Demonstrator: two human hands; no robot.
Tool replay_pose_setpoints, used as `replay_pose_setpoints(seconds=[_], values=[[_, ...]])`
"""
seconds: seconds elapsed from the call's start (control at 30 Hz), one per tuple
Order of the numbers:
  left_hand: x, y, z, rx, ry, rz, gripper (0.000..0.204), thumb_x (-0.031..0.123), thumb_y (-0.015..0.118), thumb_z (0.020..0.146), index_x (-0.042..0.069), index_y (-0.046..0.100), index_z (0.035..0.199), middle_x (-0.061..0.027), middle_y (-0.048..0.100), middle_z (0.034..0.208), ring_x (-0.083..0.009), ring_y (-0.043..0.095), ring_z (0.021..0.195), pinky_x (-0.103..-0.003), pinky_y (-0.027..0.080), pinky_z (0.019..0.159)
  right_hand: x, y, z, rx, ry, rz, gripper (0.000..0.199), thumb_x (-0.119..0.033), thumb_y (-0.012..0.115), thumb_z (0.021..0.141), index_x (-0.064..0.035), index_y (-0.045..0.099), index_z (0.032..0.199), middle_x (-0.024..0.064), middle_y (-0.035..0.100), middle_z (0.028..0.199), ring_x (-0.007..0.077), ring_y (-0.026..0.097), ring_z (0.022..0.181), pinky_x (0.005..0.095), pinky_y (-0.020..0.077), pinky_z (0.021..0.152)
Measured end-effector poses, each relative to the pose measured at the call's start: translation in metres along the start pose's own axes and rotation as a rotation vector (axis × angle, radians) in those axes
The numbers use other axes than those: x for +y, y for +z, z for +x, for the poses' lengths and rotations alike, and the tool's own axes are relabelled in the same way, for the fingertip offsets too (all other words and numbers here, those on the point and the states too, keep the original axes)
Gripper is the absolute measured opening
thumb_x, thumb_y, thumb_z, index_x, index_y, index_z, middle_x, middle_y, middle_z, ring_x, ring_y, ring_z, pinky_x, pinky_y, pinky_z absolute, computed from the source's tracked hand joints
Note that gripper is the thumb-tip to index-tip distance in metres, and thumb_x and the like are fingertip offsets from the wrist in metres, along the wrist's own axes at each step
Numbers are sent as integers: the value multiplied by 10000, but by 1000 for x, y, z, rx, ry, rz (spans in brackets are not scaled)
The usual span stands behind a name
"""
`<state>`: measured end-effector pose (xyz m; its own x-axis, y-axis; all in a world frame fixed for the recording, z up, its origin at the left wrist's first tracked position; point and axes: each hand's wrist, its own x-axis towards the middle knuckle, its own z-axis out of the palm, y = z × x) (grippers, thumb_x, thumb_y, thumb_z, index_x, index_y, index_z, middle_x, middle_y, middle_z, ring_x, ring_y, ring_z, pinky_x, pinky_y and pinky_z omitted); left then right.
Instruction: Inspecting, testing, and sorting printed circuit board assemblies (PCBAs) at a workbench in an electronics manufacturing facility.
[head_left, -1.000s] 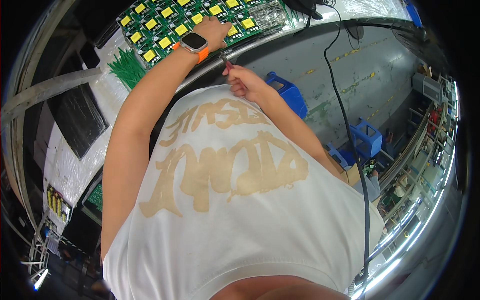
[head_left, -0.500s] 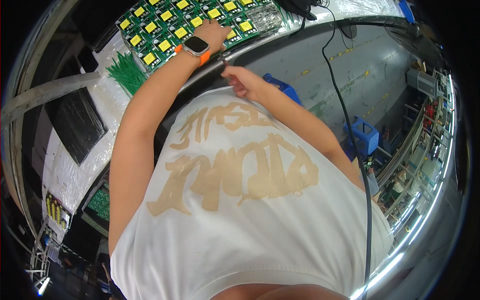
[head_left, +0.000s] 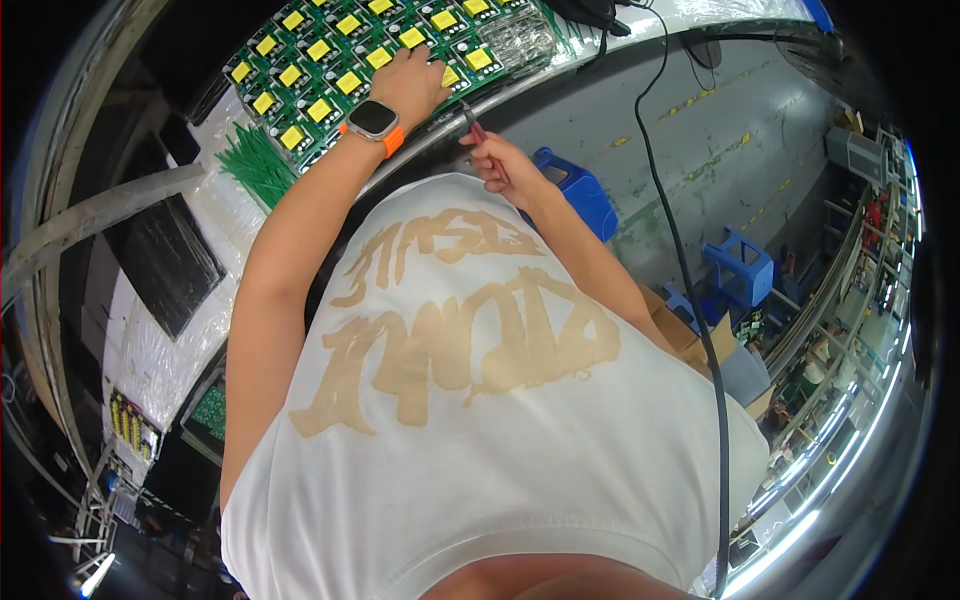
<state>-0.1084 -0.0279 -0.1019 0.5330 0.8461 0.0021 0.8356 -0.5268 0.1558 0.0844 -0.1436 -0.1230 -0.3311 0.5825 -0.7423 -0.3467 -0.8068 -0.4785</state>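
My left hand (head_left: 408, 82) lies flat, fingers spread, on the panel of green circuit boards (head_left: 330, 70) with yellow square parts, which runs away from me along the bench top. An orange-strapped watch (head_left: 373, 122) sits on that wrist. The panel's long axis goes from lower left to upper right as I look down, so it stretches to both sides of the left hand; that hand is plainly the nearer one, already touching it.

My right hand (head_left: 500, 162) hangs back off the bench edge, just below and to the right of the left hand, closed around a thin red-handled tool (head_left: 474, 125) whose tip points up toward the boards. The tip stops short of the panel; I cannot tell what kind of tool it is.

To the left of the left wrist lies a bundle of green cable ties (head_left: 255, 165). Beyond the left hand's fingertips is a clear tray of small metal parts (head_left: 520, 38). A black cable (head_left: 665, 200) drops from the bench past the right forearm, and a blue plastic stool (head_left: 575, 185) stands just under that arm.
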Motion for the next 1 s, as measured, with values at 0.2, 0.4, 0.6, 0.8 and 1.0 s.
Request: replay_pose_setpoints(seconds=[0.2,0.4,0.6,0.8,1.0], values=[[5,9,13,98,-78,-128,299,313,711,811,64,629,954,-125,624,974,-322,636,897,-439,545,720,-2,-2,3,-25,-24,-14,336,-102,539,817,-102,590,1149,-67,409,664,15,302,535,164,177,466],[-2,13,21,67,-22,-80,334,343,699,829,39,625,944,-130,636,937,-327,647,847,-434,544,709,-1,-5,6,-51,-40,-35,373,-64,515,804,-78,579,1171,-45,441,705,17,304,543,163,190,467],[-7,13,28,-28,16,-71,365,369,691,842,7,660,873,-146,640,881,-334,646,794,-425,541,698,3,-9,9,-95,-55,-33,427,-28,492,800,-65,563,1220,-26,465,758,21,314,564,164,202,479],[-2,3,36,-151,28,-72,397,375,696,831,-11,683,741,-165,646,799,-339,645,704,-426,544,657,11,-19,18,-153,-99,-51,499,10,480,794,-68,539,1283,-17,474,779,30,324,588,167,225,510],[4,-7,36,-157,54,-58,407,377,701,827,-15,681,719,-171,653,726,-332,644,632,-411,548,603,17,-26,27,-205,-131,-29,545,28,482,788,-75,519,1323,-10,487,801,36,337,607,169,243,532]])
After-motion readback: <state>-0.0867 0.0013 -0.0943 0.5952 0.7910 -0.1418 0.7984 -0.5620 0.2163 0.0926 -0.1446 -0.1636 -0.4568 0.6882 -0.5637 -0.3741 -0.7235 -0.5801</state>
